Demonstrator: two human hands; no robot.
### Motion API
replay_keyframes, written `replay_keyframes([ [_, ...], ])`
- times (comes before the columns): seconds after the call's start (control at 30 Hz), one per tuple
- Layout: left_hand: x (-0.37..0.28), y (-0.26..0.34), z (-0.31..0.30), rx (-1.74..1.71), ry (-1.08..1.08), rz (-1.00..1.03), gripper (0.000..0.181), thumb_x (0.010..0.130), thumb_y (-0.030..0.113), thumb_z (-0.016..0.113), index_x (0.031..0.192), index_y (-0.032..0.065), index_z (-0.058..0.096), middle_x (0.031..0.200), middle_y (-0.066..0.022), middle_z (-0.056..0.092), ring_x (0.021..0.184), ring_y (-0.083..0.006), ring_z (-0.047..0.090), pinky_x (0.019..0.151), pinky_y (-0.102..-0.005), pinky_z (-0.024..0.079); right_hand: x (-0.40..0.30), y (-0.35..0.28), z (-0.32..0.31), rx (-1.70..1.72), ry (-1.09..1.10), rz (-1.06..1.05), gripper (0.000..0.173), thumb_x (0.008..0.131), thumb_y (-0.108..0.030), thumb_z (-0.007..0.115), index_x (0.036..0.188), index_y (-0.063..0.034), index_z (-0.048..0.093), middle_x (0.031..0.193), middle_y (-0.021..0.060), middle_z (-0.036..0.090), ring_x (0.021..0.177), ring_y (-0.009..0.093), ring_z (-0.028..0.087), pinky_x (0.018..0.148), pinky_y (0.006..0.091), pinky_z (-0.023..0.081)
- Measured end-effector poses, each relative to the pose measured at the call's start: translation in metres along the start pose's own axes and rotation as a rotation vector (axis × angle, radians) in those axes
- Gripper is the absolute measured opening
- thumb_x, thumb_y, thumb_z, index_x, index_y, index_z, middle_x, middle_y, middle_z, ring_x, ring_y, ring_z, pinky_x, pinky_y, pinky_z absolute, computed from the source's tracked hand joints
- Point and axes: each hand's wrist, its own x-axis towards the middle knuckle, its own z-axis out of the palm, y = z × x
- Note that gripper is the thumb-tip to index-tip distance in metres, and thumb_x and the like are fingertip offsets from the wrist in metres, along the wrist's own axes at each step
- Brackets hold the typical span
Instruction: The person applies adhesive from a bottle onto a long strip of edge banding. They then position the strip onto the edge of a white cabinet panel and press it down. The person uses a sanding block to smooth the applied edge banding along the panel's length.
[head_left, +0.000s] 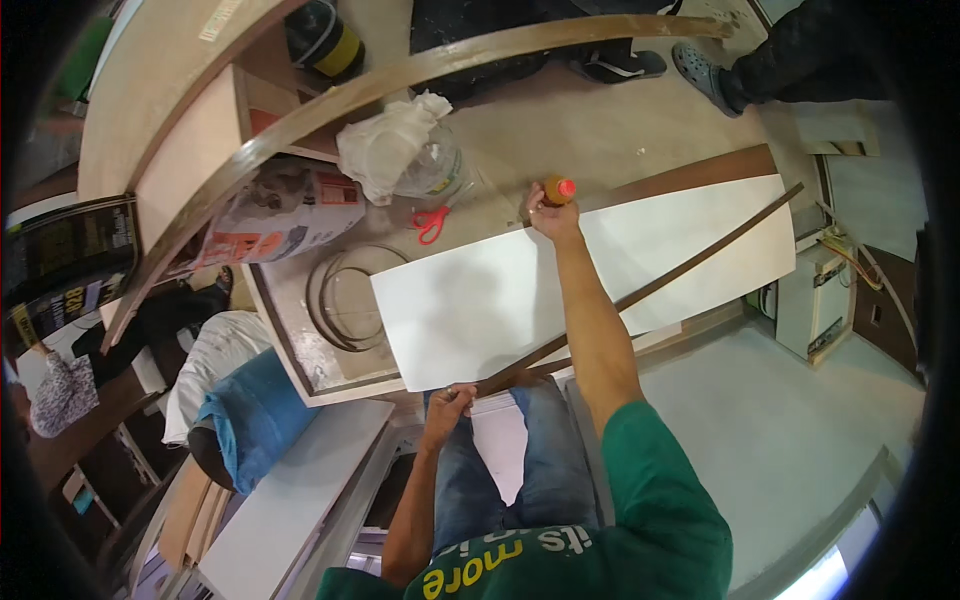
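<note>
My right hand (556, 217) reaches forward over the far edge of a white sheet panel (457, 300), gripping a small amber bottle with a red cap (559, 190). Close to my knees, my left hand (450, 409) pinches the near end of a long, narrow brown strip (675, 271). From there the strip runs diagonally across the panel, passes under my right forearm and extends beyond the panel's right edge. A thin brown coil of strip (319, 300) lies left of the panel. Red-handled scissors (430, 225) rest beyond the panel, their blades partly blending into the surface.
A curved wooden strip (442, 64) arches across the far left. Beneath it are a clear plastic container (431, 165) with a crumpled cloth (386, 142) and a printed bag (285, 210). Another person's grey clog (701, 75) stands at upper right. A blue-covered bundle (259, 412) sits at left.
</note>
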Motion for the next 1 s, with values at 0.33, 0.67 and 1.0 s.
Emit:
replay_keyframes([
  [0.33,-0.033,0.037,-0.004,0.068,-0.116,0.229,0.022,0.097,0.023,0.061,0.099,0.0044,0.072,0.074,0.0016,0.064,0.066,-0.0076,0.058,0.059,-0.0251,0.047,-0.279,0.04,-0.054,-0.816,0.19,-0.653,0.07,0.091,-0.068,0.045,0.134,-0.0133,0.051,0.105,0.0109,0.062,0.102,0.024,0.058,0.093,0.0367,0.044],
  [0.67,-0.111,0.146,0.02,0.168,-0.143,0.349,0.019,0.091,0.014,0.061,0.096,-0.0012,0.071,0.076,-0.0037,0.065,0.068,-0.0097,0.059,0.064,-0.0235,0.048,-0.29,-0.008,-0.175,-0.343,0.19,-0.465,0.087,0.082,-0.078,0.048,0.138,-0.0122,0.036,0.119,0.0094,0.048,0.102,0.025,0.051,0.089,0.0485,0.043],
  [1.0,-0.177,0.169,-0.009,-0.109,-0.176,0.451,0.018,0.089,0.012,0.061,0.093,-0.0039,0.069,0.077,-0.0068,0.064,0.068,-0.0138,0.06,0.067,-0.0267,0.05,-0.329,0.06,-0.098,-0.198,-0.363,-0.27,0.089,0.082,-0.08,0.04,0.125,-0.0035,0.053,0.122,0.008,0.055,0.119,0.026,0.049,0.108,0.0487,0.036],
])
